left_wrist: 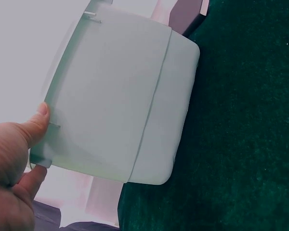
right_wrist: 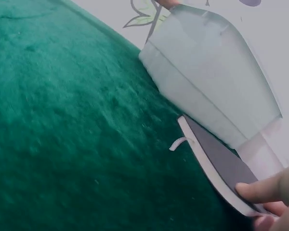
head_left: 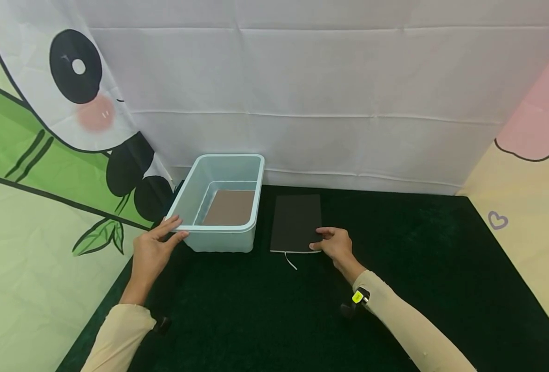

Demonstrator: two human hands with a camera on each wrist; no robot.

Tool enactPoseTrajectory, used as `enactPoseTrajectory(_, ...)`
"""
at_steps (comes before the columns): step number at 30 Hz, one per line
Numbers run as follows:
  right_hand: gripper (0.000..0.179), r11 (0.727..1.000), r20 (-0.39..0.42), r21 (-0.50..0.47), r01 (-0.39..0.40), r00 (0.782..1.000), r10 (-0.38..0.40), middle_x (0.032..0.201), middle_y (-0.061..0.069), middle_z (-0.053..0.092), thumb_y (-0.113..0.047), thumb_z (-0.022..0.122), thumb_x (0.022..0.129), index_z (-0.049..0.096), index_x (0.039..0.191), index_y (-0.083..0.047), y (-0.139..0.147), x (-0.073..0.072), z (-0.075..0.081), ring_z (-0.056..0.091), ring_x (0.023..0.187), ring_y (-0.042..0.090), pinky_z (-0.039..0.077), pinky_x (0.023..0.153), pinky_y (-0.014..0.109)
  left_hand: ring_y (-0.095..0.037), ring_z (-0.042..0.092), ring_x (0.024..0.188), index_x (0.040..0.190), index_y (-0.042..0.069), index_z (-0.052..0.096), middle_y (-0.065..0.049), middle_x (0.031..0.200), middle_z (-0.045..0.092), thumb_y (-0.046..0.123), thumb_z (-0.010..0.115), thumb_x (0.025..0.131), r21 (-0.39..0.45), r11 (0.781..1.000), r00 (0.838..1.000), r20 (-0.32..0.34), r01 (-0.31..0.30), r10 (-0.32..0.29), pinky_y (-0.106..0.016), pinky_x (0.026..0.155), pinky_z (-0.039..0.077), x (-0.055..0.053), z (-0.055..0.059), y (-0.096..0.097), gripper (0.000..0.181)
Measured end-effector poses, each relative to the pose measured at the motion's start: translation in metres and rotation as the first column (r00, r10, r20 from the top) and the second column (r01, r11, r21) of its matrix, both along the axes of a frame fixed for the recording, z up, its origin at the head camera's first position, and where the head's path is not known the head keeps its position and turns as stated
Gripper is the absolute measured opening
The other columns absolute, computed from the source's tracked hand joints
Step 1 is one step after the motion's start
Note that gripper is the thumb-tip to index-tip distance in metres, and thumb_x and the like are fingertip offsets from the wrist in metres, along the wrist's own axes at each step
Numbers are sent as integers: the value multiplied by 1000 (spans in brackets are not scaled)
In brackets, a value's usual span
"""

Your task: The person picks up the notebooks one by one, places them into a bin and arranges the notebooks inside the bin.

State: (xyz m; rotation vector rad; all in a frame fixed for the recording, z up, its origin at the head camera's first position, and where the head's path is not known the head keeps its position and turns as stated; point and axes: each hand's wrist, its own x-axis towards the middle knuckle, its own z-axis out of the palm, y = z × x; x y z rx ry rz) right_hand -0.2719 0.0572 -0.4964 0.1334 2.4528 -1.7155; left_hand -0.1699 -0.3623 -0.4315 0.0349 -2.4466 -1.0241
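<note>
A pale blue-green plastic bin [head_left: 220, 241] stands at the back of the table, left of centre, with a flat brownish rectangle [head_left: 230, 207] showing on its floor. My left hand [head_left: 151, 256] grips the bin's rim at the near left corner; in the left wrist view, thumb and fingers pinch that corner [left_wrist: 40, 160]. Just right of the bin is a black notebook [head_left: 295, 222] with a white ribbon bookmark [head_left: 290, 261] trailing from its near edge. My right hand [head_left: 338, 245] pinches the notebook's near right corner, thumb on the cover in the right wrist view [right_wrist: 257, 190].
Dark green velvety cloth [head_left: 265, 310] covers the table. A white printed curtain [head_left: 320, 103] rises right behind the bin and notebook. Cartoon-printed cloth [head_left: 37, 232] hangs along the left side, and a pink and yellow one [head_left: 520, 191] along the right.
</note>
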Motion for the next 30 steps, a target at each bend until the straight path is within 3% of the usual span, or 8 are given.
enactPoseTrajectory(4, 44, 999, 22, 36, -39, 999, 39, 140, 20, 58, -4, 84, 82, 72, 125, -7, 2, 0, 6, 55, 126, 35, 48, 105, 52, -35, 48, 141, 129, 5, 71, -10, 138, 64, 24, 79, 91, 2, 1000, 1000, -7, 6, -6, -61, 109, 39, 0, 1, 0, 44)
enactPoseTrajectory(8, 46, 997, 24, 27, -71, 997, 70, 141, 21, 56, -4, 82, 84, 70, 129, -6, 2, 2, 11, 56, 123, 34, 53, 99, 47, -34, 48, 140, 128, 4, 71, -9, 138, 64, 23, 80, 90, -5, 1000, 1000, -15, 4, -4, -60, 109, 40, 0, 1, -2, 43)
enactPoseTrajectory(13, 49, 986, 82, -108, -126, 987, 135, 142, 21, 53, -4, 78, 87, 65, 134, -3, 1, 0, 12, 60, 112, 27, 56, 92, 35, -36, 49, 140, 128, 4, 71, -10, 138, 64, 23, 79, 91, -8, 1000, 1000, -19, 6, -6, -60, 108, 41, 1, 0, -3, 43)
enactPoseTrajectory(16, 48, 970, 133, -193, -147, 976, 174, 134, 17, 54, -2, 76, 89, 63, 135, -2, 1, -2, 12, 59, 94, 20, 53, 86, 32, -37, 48, 140, 130, 4, 70, -11, 139, 63, 25, 79, 91, -4, 1000, 1000, -9, 11, -11, -62, 109, 39, 1, 0, -4, 45)
enactPoseTrajectory(19, 47, 962, 158, -215, -166, 966, 202, 122, 15, 55, -2, 75, 89, 64, 134, -3, 1, -3, 13, 54, 80, 16, 50, 79, 29, -37, 47, 140, 131, 5, 70, -12, 140, 62, 27, 78, 91, -1, 1000, 1000, 0, 9, -9, -62, 110, 39, 2, 0, -5, 46)
enactPoseTrajectory(24, 45, 950, 162, -247, -190, 959, 234, 130, 17, 53, 0, 76, 89, 64, 133, -2, 0, -3, 14, 63, 93, 20, 60, 84, 35, -36, 47, 141, 131, 5, 69, -11, 141, 62, 29, 78, 92, -6, 1000, 1000, 11, 2, -2, -61, 110, 39, 3, 1, -6, 47)
enactPoseTrajectory(30, 47, 948, 102, -217, -233, 960, 260, 140, 22, 54, -4, 80, 87, 65, 131, -2, 0, -2, 13, 66, 102, 23, 59, 90, 39, -37, 48, 140, 131, 5, 70, -12, 140, 63, 25, 78, 92, -6, 1000, 1000, -6, 4, -4, -60, 109, 40, 3, 0, -6, 45)
